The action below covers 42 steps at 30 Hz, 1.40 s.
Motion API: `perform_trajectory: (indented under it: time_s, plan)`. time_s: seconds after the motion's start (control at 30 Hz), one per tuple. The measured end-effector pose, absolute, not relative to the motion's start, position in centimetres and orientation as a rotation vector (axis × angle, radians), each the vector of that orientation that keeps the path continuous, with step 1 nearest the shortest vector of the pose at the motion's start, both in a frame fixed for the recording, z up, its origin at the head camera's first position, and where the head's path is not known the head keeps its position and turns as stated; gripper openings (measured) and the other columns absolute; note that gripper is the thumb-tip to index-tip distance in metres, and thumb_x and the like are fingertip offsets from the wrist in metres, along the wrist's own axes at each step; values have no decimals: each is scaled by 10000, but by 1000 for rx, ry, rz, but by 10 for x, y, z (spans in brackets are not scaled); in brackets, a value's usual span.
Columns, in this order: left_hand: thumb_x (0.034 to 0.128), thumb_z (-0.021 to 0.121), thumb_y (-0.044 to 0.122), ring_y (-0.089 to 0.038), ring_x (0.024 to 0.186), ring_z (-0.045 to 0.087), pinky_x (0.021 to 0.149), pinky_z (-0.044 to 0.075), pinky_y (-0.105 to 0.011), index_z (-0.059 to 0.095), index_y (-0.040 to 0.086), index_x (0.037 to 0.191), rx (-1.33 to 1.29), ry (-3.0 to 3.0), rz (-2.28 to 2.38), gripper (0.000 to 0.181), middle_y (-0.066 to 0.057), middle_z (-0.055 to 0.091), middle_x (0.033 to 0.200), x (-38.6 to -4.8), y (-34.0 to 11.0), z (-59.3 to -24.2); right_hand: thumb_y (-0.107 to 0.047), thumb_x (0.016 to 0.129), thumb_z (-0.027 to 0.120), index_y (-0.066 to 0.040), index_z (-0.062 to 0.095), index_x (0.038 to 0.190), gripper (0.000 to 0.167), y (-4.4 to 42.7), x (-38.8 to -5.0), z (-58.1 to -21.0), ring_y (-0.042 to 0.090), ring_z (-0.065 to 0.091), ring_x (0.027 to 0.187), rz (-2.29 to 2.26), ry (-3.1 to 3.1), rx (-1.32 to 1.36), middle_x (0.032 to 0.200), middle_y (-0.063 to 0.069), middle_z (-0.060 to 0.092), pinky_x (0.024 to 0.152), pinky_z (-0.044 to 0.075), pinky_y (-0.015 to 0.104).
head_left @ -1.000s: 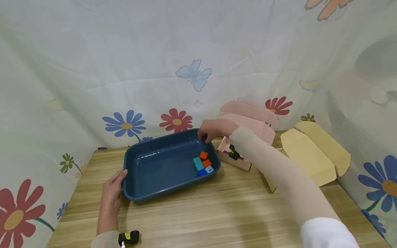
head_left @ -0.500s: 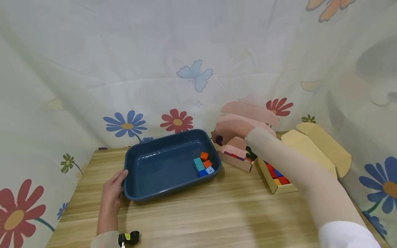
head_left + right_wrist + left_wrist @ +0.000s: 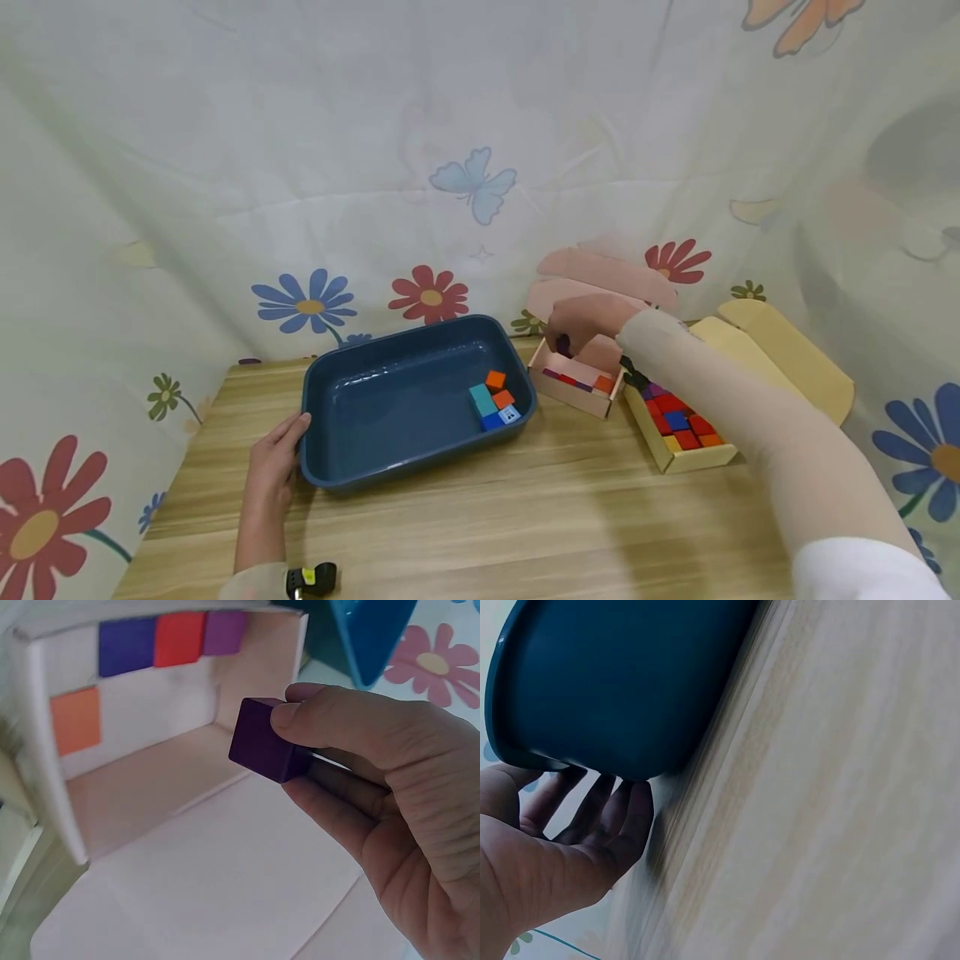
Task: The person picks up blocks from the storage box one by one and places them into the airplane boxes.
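Observation:
In the head view my right hand is over the open pink cardboard box, pinching a dark purple cube between thumb and fingers. Along one side of that box lie a purple cube, a red cube and a blue cube, with an orange cube at the corner. My left hand holds the left end of a dark blue tray, thumb at the rim and fingertips against the outer wall. Several orange, teal, blue and printed light-blue cubes sit at the tray's right end.
To the right stands an open yellow box filled with red, blue, orange and purple cubes, its lid folded back. The wooden table meets a flower-patterned cloth behind and at both sides.
My right hand has moved right from above the tray's far right corner to over the pink box, still with the purple cube. More of the yellow box shows. My left hand stays put.

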<state>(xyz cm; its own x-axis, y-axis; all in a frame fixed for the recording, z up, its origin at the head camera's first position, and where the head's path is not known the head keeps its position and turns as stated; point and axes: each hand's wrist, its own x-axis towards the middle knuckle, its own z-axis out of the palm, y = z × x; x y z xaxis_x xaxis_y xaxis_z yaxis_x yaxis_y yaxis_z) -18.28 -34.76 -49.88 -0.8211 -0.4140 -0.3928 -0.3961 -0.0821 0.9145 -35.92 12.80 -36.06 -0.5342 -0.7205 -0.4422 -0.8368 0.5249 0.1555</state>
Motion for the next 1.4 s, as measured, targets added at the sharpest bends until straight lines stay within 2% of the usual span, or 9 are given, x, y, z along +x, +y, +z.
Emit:
perform_trajectory:
  time_s: [0.1,0.33,0.4,0.57,0.73,0.87,0.97,1.17,1.4]
  plan:
    - [979,661,457,-194,1442,403,1150,366,-394,425,148,1553,949,-2111,-2103,693,-61,365,1609,-184,-347,-499,-52,892,727,-247,780,918,204,134,-362,-363,116,563,693,396,2386,-1228,730,-88,613,626,453,250]
    - [970,671,467,-195,1418,436,1139,378,-376,434,147,1547,956,-2111,-2073,701,-77,397,1589,-186,-349,-498,-13,884,762,-176,786,982,191,144,-362,-366,147,588,761,343,2345,-1187,840,-54,678,711,561,286]
    - [965,675,472,-192,1409,445,1112,415,-343,433,150,1547,959,-2118,-2072,708,-77,402,1585,-186,-349,-498,-27,879,766,-214,790,965,207,147,-361,-368,139,584,760,371,2354,-1151,819,-74,674,693,549,279]
    - [946,689,502,-184,1386,464,910,520,-179,439,154,1546,944,-2135,-2073,737,-72,413,1581,-186,-348,-498,-62,872,775,-266,790,966,225,155,-359,-375,133,591,768,406,2356,-1053,816,-94,663,679,536,270]
    - [958,685,473,-141,1332,490,750,510,-104,442,134,1544,927,-2110,-2083,719,-84,420,1579,-184,-347,-497,-75,793,825,-261,792,901,218,161,-354,-384,141,562,738,503,2347,-1101,779,-106,620,608,494,281]
    - [968,682,447,-79,1249,523,747,512,-107,436,129,1546,925,-2088,-2100,704,-91,419,1578,-183,-347,-497,-30,792,803,-246,775,777,218,163,-353,-394,134,536,635,631,2278,-1197,650,-108,573,488,399,274]
    - [966,686,445,-59,1225,533,752,514,-111,439,134,1545,927,-2079,-2107,702,-86,421,1575,-182,-347,-497,-8,819,781,-221,760,771,219,163,-354,-400,129,513,609,674,2256,-1215,647,-91,558,470,374,262]
    - [997,645,428,-156,1398,434,771,493,-100,410,122,1559,888,-2103,-2138,682,-76,384,1597,-181,-347,-498,62,807,772,-117,728,833,187,165,-350,-408,124,473,624,610,2237,-1251,708,-44,581,545,429,246]
    - [981,655,464,-189,1441,392,769,475,-88,404,134,1563,896,-2110,-2122,714,-61,375,1604,-180,-347,-499,12,873,756,-156,743,890,169,176,-350,-415,118,525,692,439,2297,-1170,800,-41,665,656,526,268]
